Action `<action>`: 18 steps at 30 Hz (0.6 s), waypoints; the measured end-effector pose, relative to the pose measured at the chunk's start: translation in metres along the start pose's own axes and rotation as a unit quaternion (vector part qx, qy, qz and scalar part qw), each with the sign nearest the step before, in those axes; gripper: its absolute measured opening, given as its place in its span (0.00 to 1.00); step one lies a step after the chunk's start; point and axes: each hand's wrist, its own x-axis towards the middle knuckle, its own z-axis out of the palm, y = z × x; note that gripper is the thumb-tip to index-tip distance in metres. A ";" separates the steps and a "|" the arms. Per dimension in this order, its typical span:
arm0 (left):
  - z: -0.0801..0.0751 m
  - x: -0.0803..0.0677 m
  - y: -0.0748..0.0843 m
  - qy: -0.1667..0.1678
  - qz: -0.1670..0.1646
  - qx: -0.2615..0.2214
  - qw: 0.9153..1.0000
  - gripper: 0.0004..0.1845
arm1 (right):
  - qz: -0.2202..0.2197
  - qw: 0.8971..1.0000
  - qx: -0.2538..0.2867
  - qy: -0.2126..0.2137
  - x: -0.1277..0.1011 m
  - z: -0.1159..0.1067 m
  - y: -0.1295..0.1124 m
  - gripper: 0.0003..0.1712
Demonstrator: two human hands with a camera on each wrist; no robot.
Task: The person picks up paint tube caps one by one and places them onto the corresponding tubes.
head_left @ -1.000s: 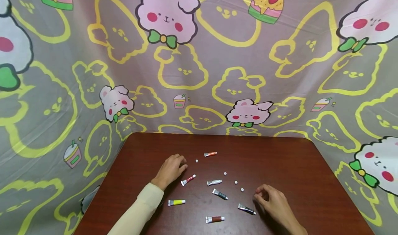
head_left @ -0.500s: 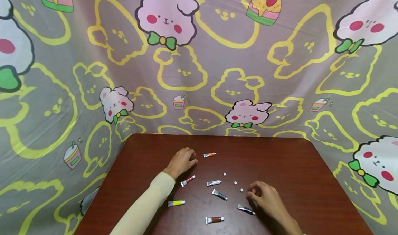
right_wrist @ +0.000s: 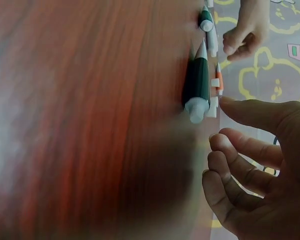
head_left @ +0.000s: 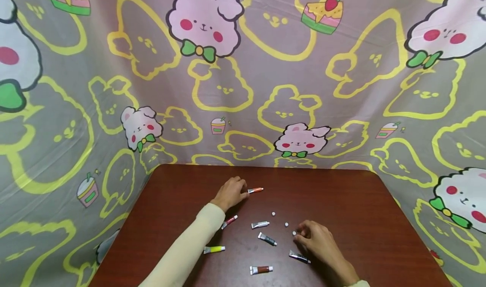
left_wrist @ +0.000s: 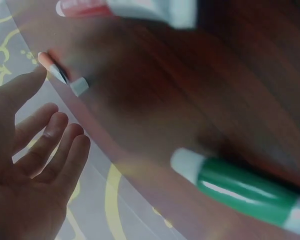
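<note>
Several small paint tubes lie on a dark wooden table (head_left: 360,202). My left hand (head_left: 232,192) rests at the near end of an orange tube (head_left: 255,190), fingers relaxed, holding nothing; the left wrist view shows that hand (left_wrist: 40,160) spread beside the orange tube (left_wrist: 55,70). Fingertips of my right hand (head_left: 305,235) sit next to a white cap (head_left: 294,233), loosely curled and empty. From the right wrist view, the right hand (right_wrist: 250,165) hovers near a dark green tube (right_wrist: 197,80).
Other tubes: red (head_left: 229,221), grey-white (head_left: 260,225), dark green (head_left: 267,239), yellow (head_left: 214,249), black (head_left: 300,257), brown (head_left: 261,270). Two more white caps (head_left: 273,214) (head_left: 286,224) lie mid-table. A cartoon-print cloth (head_left: 243,80) hangs behind and at both sides.
My left hand slid forward and right, past a loose white cap, up to the orange tube. My right hand crept left toward the nearest white cap.
</note>
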 end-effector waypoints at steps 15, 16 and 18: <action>0.013 0.018 0.013 0.011 0.021 0.016 1.000 0.16 | -0.067 0.996 0.003 0.058 0.013 0.043 0.036 0.15; 0.013 0.019 0.014 0.013 0.023 0.019 0.999 0.16 | -0.073 0.995 -0.003 0.062 0.016 0.049 0.043 0.15; 0.016 0.021 0.015 0.010 0.025 0.025 0.999 0.14 | -0.075 0.995 -0.012 0.060 0.019 0.056 0.051 0.16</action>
